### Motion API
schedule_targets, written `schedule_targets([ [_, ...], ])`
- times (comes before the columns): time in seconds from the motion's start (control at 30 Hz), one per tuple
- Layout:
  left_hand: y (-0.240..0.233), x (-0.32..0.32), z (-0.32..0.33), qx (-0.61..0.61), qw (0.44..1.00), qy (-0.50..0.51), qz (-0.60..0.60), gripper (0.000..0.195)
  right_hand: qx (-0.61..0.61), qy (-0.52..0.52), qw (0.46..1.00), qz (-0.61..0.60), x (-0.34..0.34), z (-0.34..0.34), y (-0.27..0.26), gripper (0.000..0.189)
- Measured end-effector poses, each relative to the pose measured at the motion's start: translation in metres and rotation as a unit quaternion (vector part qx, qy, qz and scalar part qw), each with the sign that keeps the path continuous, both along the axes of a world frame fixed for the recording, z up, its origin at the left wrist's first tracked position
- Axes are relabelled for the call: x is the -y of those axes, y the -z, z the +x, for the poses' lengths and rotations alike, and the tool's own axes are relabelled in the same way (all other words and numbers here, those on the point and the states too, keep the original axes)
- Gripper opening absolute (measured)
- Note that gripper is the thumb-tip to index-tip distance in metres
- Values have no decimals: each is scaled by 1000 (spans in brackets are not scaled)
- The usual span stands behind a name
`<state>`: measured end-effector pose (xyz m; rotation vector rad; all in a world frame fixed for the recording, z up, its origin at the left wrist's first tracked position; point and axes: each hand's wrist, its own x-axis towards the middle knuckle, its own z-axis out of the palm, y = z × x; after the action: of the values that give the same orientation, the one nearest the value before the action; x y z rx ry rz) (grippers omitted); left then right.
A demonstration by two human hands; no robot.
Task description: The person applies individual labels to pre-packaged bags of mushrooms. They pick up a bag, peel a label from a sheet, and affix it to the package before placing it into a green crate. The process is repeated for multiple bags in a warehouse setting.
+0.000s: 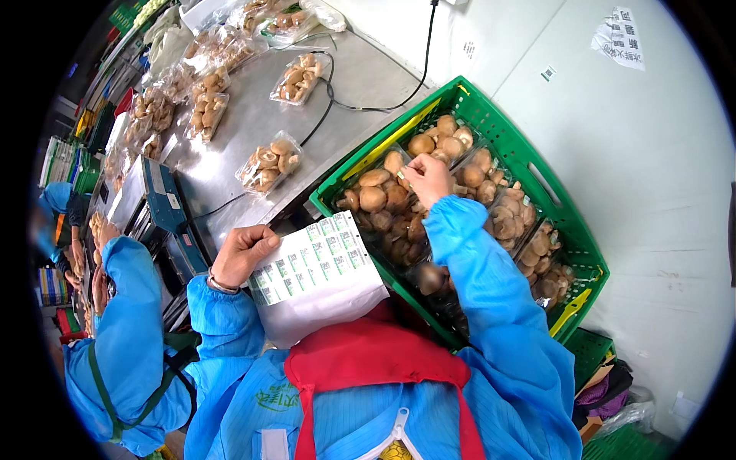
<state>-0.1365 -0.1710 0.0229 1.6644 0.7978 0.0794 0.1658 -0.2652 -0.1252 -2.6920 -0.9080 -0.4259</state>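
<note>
My left hand [244, 256] grips the upper left edge of a sheet of labels [322, 270], which bears rows of small stickers with printed codes and has a blank lower part. Over a green plastic crate [517, 135], my right hand [428, 179] has thumb and fingers pinched together. A small pale label [403, 171] seems to show at its fingertips, right at a clear-wrapped pack of shiitake mushrooms [372, 198]. Other mushroom packs [506, 224] fill the crate in rows, and some carry a small sticker. My right sleeve hides part of the crate.
On the steel table [241, 109] lie more mushroom packs [269, 164] and a black cable [368, 108]. A blue scale-like device [164, 192] stands at left. Beside me a co-worker in a blue sleeve [129, 287] handles mushrooms. A pale wall [632, 172] borders the crate.
</note>
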Motion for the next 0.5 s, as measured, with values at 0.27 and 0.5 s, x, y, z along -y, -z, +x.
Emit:
schedule_targets([
  [0.27, -5, 1, 1, 29, 999, 7, -12, 21, -393, -127, 901, 132, 50, 58, -41, 21],
  [0.5, -14, -2, 21, 49, 995, 73, -39, 21, -542, -243, 791, 147, 113, 40, -27, 19],
])
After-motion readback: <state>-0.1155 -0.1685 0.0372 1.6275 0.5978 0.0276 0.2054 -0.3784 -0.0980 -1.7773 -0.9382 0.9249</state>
